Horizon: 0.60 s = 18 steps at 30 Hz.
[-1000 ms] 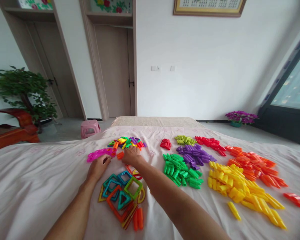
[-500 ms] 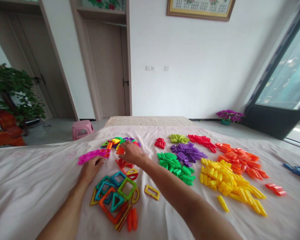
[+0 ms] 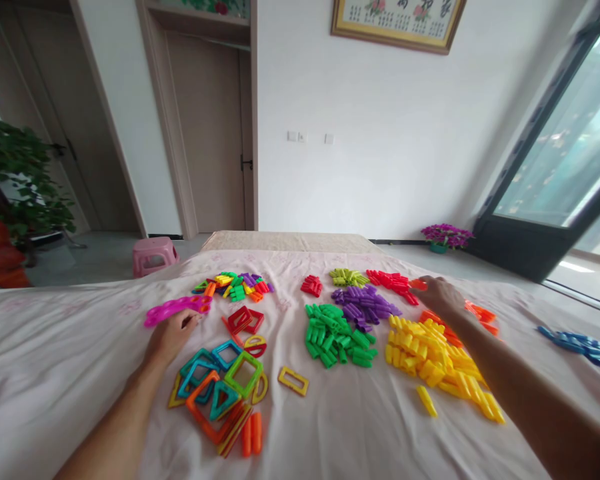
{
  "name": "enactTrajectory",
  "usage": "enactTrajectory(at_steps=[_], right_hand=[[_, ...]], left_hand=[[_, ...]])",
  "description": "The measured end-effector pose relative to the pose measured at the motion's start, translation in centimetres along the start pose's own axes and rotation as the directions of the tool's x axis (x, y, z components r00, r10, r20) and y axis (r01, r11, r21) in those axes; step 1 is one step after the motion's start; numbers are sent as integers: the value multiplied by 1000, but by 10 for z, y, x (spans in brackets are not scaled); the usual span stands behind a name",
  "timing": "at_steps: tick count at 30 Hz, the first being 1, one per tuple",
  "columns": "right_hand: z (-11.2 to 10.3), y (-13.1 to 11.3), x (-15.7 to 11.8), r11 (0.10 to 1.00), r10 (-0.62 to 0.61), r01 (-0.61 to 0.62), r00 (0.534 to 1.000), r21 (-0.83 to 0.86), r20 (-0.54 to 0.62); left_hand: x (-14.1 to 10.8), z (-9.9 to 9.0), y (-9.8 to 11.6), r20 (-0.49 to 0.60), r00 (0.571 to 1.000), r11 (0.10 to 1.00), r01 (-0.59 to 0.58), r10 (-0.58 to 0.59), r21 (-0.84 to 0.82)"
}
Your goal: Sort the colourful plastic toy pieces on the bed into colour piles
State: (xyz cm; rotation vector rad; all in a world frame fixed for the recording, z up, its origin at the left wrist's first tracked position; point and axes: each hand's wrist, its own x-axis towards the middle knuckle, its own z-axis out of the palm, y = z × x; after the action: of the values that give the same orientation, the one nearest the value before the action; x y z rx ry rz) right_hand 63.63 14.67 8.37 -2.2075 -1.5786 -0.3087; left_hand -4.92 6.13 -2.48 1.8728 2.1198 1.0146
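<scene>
My left hand [image 3: 173, 333] rests on the cloth with curled fingers, just under a pink strip of pieces [image 3: 177, 308]; what its fingers hold, if anything, is hidden. My right hand [image 3: 440, 297] reaches over the orange pieces [image 3: 483, 315], its fingertips on an orange piece [image 3: 419, 285]. Red pieces [image 3: 390, 281] lie left of that hand, and a yellow pile [image 3: 437, 353] is nearer me. A mixed pile [image 3: 237, 285] sits beyond the pink strip.
Magnetic frames [image 3: 244, 375] lie at the near left, with a yellow rectangle [image 3: 293, 381] beside them. Green [image 3: 335, 333] and purple [image 3: 363, 305] piles occupy the middle. Blue pieces [image 3: 580, 345] lie far right. A pink stool [image 3: 155, 255] stands beyond the cloth.
My right hand has moved from the mixed pile on the left to the orange pieces on the right. My left hand stays by the pink strip. The view has shifted slightly.
</scene>
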Motion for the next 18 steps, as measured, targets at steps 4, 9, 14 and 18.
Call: enactTrajectory(at_steps=[4, 9, 14, 18], right_hand=[[2, 22, 5, 993, 73, -73, 997, -89, -5], [10, -85, -30, 947, -258, 255, 966, 196, -9], [18, -234, -88, 682, -690, 613, 720, 398, 75], [43, -318, -113, 632, -770, 669, 597, 390, 225]], left_hand=[[-1, -1, 4, -1, 1000, 1000, -2, 1, -18], [-1, 0, 3, 2, 1000, 1000, 0, 0, -24], [-1, 0, 3, 1, 1000, 1000, -7, 8, -29], [-1, 0, 2, -4, 1000, 999, -15, 15, -37]])
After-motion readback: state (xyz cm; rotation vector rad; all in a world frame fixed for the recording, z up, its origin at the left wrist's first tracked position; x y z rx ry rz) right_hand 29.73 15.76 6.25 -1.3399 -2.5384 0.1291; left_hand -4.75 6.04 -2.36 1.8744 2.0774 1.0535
